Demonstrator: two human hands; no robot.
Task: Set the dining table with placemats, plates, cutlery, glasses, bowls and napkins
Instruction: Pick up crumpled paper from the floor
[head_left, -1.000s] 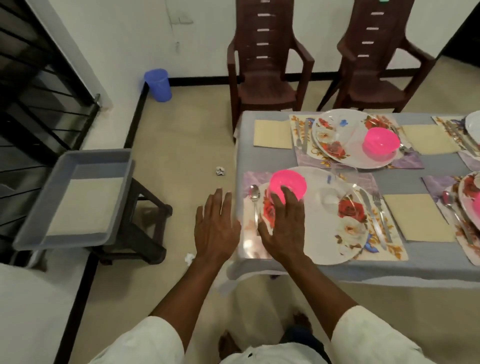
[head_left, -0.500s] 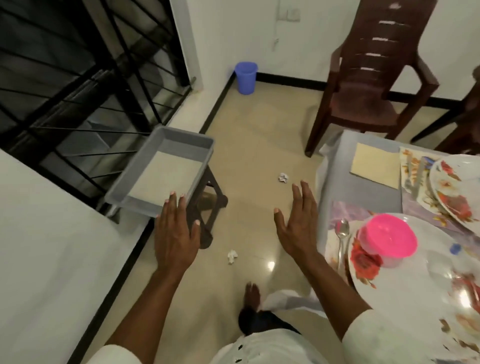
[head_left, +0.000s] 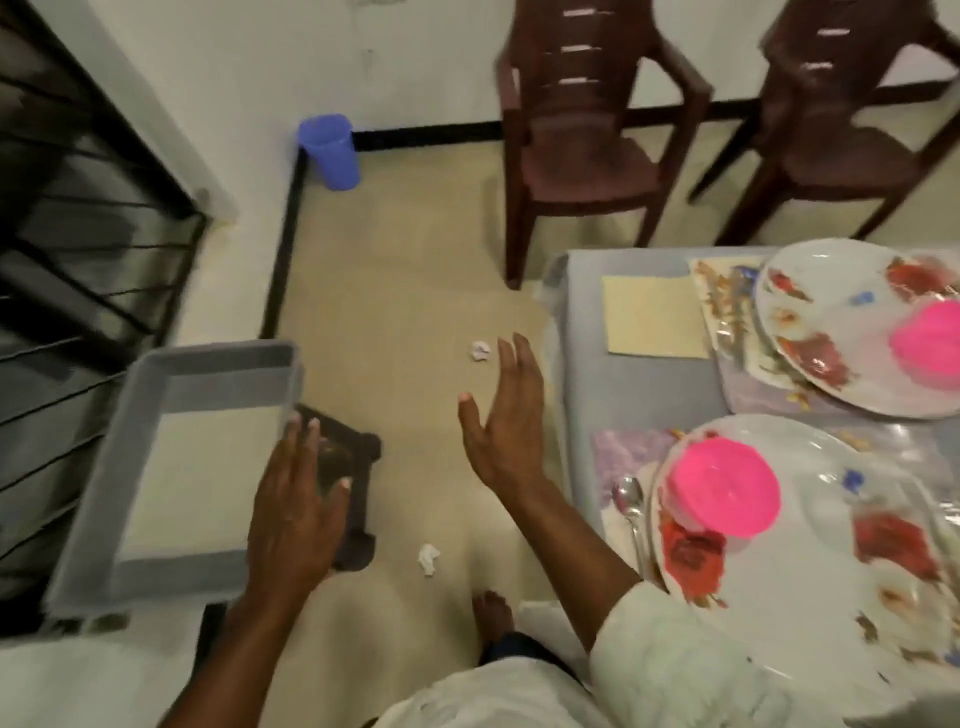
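Note:
The grey-clothed dining table fills the right side. Near me a floral plate sits on a placemat with an upside-down pink bowl on it and a spoon to its left. A second floral plate with a pink bowl lies farther back, beside a cream napkin. My left hand hovers flat by the right edge of a grey tray holding a cream sheet. My right hand is spread over the floor, left of the table, holding nothing.
The grey tray rests on a dark stool. Two brown plastic chairs stand behind the table. A blue bin stands by the wall. Crumpled paper bits lie on the floor. Black stair railings are at left.
My right hand left the pink bowl and swung out over the floor. My left hand moved left to the grey tray's edge. My view turned left, then partly back right.

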